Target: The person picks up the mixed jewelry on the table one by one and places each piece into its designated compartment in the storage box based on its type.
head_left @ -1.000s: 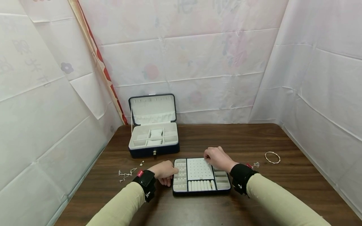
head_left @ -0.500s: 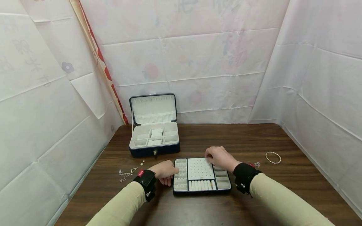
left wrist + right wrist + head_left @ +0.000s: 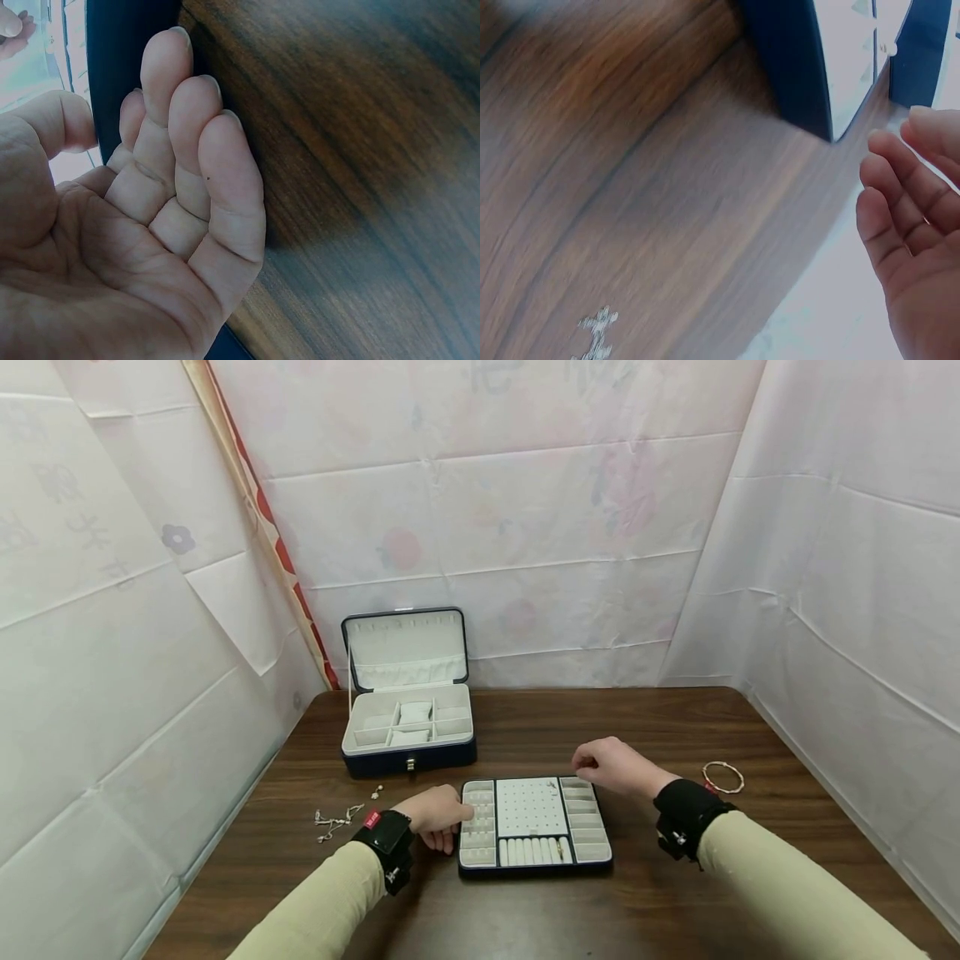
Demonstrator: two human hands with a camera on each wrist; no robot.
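Note:
A white-lined jewelry tray (image 3: 531, 827) with a dark blue outside lies flat near the middle of the table. My left hand (image 3: 437, 814) grips its left edge, the thumb over the rim and the fingers (image 3: 225, 165) down along the outer wall. Just off the tray's far right corner hovers my right hand (image 3: 618, 766), fingers loosely bent. Nothing shows between those fingertips in the right wrist view. A tiny shiny earring (image 3: 552, 786) sits at the top right of the dotted pad (image 3: 528, 810). One gold-coloured ring (image 3: 560, 850) stands in the ring rolls.
Behind the tray, to the left, stands a jewelry box (image 3: 408, 760) with its lid raised. Tangled silver jewelry (image 3: 337, 821) and a small earring pair (image 3: 377, 792) lie left. A bangle (image 3: 723, 777) rests far right. Silver earrings (image 3: 598, 330) lie on the table near the right wrist.
My right hand has let go of the small earring and moved right, off the pad, uncovering the earring and the tray's right compartments. The left hand has stayed in place.

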